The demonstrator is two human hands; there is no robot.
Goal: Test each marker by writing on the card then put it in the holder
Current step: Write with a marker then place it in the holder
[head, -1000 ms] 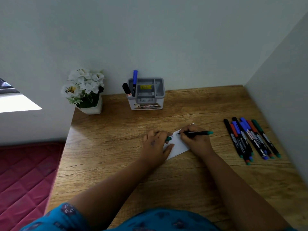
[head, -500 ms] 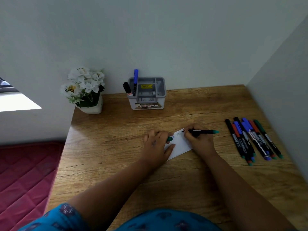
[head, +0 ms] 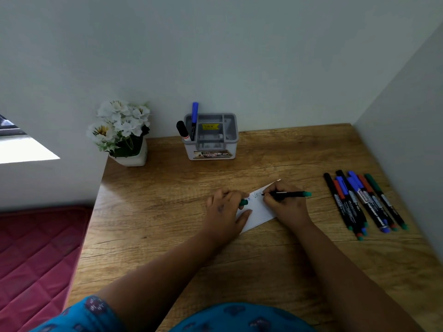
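- your right hand (head: 288,204) is closed around one black marker with a green end (head: 286,194), tip down on the card (head: 257,212), barrel pointing right.
- your left hand (head: 224,209) lies flat on the left part of that card, pinning it to the bench (head: 167,212); its fingers are curled on one green cap (head: 244,202), which pokes out at the fingertips.
- there is one white card, lying tilted in the middle of the bench between your two hands; a short line of writing shows near its far edge, too small to read.
- to the right, well apart from the card, lies a bundle of loose markers (head: 359,202), side by side and touching. you can count about seven: black barrels with black, red, blue and green caps. some overlap, so the count is not certain.
- one grey holder (head: 211,137) stands at the far edge of the bench against the wall. two markers stand in its left side: one blue-capped marker (head: 194,116) upright and one black-capped marker (head: 182,130) leaning left. its other compartments show nothing sticking up.
- one white pot of white flowers (head: 122,133) stands at the far left corner, left of the holder.
- a red quilted mattress (head: 36,255) lies below the bench on the left.
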